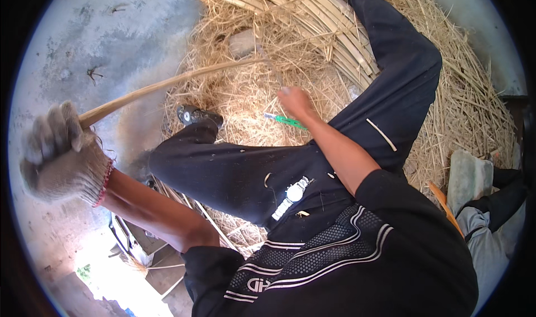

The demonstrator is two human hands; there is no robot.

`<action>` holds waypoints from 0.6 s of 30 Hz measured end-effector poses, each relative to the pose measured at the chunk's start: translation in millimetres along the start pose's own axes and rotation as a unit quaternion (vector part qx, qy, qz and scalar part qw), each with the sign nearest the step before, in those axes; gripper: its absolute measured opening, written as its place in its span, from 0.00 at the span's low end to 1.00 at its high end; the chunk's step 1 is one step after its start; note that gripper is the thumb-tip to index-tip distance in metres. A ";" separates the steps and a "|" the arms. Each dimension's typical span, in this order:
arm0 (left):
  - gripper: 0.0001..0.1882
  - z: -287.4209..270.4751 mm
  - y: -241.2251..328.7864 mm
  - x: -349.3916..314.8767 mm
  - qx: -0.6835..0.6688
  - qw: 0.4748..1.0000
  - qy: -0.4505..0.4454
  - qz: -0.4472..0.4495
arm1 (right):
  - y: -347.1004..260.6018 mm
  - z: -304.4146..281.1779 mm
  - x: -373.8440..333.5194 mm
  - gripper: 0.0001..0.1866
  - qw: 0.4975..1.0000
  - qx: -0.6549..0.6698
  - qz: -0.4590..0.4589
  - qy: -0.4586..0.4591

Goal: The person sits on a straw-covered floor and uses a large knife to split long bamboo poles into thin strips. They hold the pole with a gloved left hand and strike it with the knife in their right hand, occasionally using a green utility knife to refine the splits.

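Observation:
My left hand (58,149), in a grey knitted work glove, is closed around the thick end of a long bamboo strip (162,85) out to the left. The strip slants up across the straw to its far end near the middle. My bare right hand (296,102) is closed on a knife, whose thin grey blade (272,65) looks blurred and meets the strip's far end. Just below that hand, a green-handled cutter (289,121) lies on the shavings. A silver wristwatch (291,197) rests on my lap, with a few wood chips about it.
Split bamboo strips (312,15) are heaped at the far side, by my outstretched leg. Shavings (251,127) cover the floor between my legs, with a block (242,43) among them. Grey cloth (484,241) and an orange strip (445,205) lie at right.

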State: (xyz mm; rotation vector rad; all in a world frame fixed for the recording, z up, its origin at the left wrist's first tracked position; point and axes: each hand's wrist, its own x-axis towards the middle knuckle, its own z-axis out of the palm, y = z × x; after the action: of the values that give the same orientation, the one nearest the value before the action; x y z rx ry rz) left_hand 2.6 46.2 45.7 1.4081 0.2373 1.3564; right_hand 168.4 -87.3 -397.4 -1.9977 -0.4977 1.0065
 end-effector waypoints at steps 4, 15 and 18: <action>0.12 8.8 -1.7 0.0 -0.068 0.996 -0.059 -0.006 | 10.2 -9.9 4.0 0.24 0.995 -0.015 0.092 0.022; 0.14 1.5 3.2 -6.0 -0.032 0.998 0.042 -0.016 | -121.6 -41.8 -85.7 0.29 0.988 0.054 -0.123 -0.071; 0.16 -22.8 5.8 0.2 -0.143 0.965 -0.189 -0.108 | -176.8 -65.4 -136.3 0.32 0.969 0.119 -0.177 -0.122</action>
State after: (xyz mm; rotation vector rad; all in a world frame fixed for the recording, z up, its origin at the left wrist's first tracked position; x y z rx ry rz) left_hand -18.5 56.6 44.1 1.3227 -0.0561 0.8811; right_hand 141.5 -104.7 -167.0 -1.5137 -0.7960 1.0354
